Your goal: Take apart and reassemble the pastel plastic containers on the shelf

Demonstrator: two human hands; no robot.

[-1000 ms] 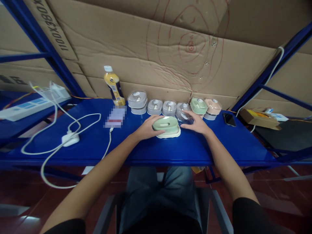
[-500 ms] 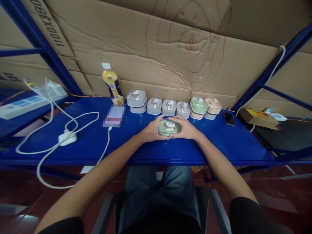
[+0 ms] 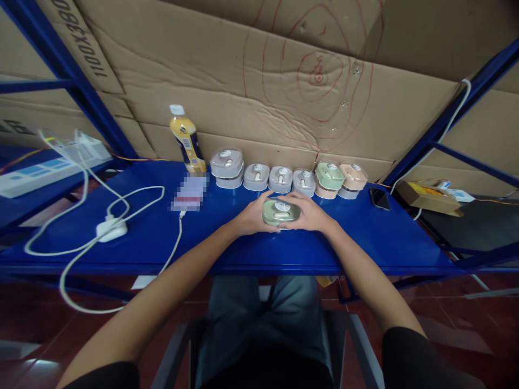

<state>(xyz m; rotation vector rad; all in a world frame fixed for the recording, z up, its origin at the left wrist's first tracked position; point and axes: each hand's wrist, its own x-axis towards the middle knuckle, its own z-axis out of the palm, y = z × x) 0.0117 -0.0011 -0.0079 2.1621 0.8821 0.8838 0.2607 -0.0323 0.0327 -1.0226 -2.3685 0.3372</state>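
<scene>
A green soap box with a clear lid [image 3: 281,211] sits on the blue shelf [image 3: 251,243] in front of me. My left hand [image 3: 251,218] grips its left side and my right hand [image 3: 311,213] grips its right side, fingers curled over the lid. Behind it, along the cardboard wall, stands a row of several lidded boxes: a grey stack [image 3: 227,166], single grey ones [image 3: 256,176], a green one [image 3: 330,176] and a peach one [image 3: 353,178].
A yellow drink bottle [image 3: 185,139] stands left of the row. A white cable with an adapter [image 3: 110,229] loops over the left of the shelf, near a power strip [image 3: 48,167]. A black phone [image 3: 380,198] and a cardboard package [image 3: 430,198] lie at the right.
One second ago my right hand held a clear lid beside the open green box. The lid now sits on the box and both hands clasp it.
</scene>
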